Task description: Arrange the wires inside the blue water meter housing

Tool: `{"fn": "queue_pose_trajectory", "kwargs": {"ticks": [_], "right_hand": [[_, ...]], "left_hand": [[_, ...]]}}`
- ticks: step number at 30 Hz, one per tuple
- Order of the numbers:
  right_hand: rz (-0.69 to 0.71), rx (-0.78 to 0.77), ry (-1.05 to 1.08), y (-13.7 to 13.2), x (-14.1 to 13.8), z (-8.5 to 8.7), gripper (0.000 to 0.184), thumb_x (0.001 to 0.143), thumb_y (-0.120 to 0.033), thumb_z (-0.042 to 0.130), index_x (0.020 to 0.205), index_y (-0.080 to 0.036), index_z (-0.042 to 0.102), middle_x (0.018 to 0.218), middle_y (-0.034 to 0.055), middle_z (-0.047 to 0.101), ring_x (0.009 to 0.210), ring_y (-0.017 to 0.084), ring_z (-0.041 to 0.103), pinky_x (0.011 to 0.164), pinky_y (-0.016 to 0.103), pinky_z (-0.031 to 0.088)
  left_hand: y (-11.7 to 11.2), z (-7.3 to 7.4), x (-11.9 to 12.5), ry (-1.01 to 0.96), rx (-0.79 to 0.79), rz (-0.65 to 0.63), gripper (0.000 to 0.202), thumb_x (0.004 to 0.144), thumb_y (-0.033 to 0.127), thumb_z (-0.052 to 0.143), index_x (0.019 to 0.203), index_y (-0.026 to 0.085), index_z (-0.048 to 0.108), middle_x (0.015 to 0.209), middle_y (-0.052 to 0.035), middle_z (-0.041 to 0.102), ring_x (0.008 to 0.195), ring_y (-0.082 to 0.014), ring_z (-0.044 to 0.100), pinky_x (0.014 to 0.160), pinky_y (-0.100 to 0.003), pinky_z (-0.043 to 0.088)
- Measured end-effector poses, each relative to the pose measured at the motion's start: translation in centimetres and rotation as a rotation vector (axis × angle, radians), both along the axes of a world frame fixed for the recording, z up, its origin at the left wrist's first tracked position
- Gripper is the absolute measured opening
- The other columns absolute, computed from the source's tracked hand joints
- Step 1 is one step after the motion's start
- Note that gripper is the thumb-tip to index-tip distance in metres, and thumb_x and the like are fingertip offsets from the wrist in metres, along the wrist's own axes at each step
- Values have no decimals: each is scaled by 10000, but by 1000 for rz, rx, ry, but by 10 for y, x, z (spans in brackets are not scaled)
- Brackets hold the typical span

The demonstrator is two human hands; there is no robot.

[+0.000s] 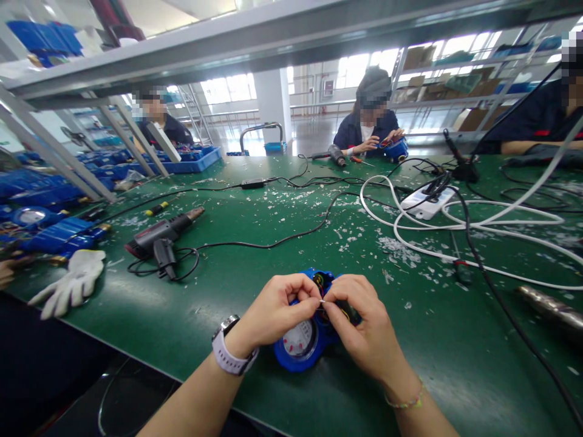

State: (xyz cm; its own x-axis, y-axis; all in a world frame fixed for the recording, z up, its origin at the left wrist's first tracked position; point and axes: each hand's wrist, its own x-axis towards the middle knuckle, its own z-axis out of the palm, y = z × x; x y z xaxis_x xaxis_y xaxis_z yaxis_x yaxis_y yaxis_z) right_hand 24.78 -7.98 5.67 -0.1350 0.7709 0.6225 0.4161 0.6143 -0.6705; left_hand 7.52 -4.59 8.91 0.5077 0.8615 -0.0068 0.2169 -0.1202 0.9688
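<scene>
At the far left, blue housings [54, 233] are stacked on the bench [255, 255]. The picture edge and a slanted shelf strut cut them off, so their number cannot be told. A white glove [73, 282] lies flat near the front edge of the bench. To its right a black corded hand tool [159, 240] lies on its side with the nozzle pointing right. Any marking on its body is too small to read.

At centre front, a blue meter body [296, 355] rests on the bench close to its front edge, between both hands.
- The left hand [277, 309], with a wristwatch [228, 355] on the wrist, hides the upper left of the meter body.
- The right hand [368, 334] hides its right side.
- Only the round dial, the lower rim and a small part of the top are visible. The dial print is not legible.
- The left fingers [310, 297] are pressed together, pinching a thin wire [322, 301].
- The right fingers [334, 297] pinch the same wire from the opposite side. Both wire ends are hidden.

Further right, a white power strip [428, 202] holds black plugs, and a white cable [501, 230] loops across the bench. A metal cylinder [551, 309] is cut off at the right edge.
</scene>
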Motion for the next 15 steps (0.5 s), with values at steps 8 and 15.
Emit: {"fn": "queue_pose_trajectory", "kwargs": {"ticks": [8, 15], "right_hand": [[-14, 10, -16, -2, -3, 2, 143, 909, -137, 517, 789, -212, 533, 800, 1, 559, 873, 219, 496, 770, 372, 345], [-22, 11, -14, -2, -6, 3, 135, 883, -137, 510, 768, -206, 518, 797, -4, 543, 867, 214, 478, 752, 368, 329]], "left_hand": [[0, 1, 1, 13, 29, -2, 68, 754, 189, 593, 735, 126, 609, 601, 37, 535, 566, -77, 451, 545, -182, 350], [0, -2, -1, 62, 112, -24, 40, 758, 140, 582, 729, 135, 609, 610, 46, 535, 574, -73, 460, 569, -183, 365]]}}
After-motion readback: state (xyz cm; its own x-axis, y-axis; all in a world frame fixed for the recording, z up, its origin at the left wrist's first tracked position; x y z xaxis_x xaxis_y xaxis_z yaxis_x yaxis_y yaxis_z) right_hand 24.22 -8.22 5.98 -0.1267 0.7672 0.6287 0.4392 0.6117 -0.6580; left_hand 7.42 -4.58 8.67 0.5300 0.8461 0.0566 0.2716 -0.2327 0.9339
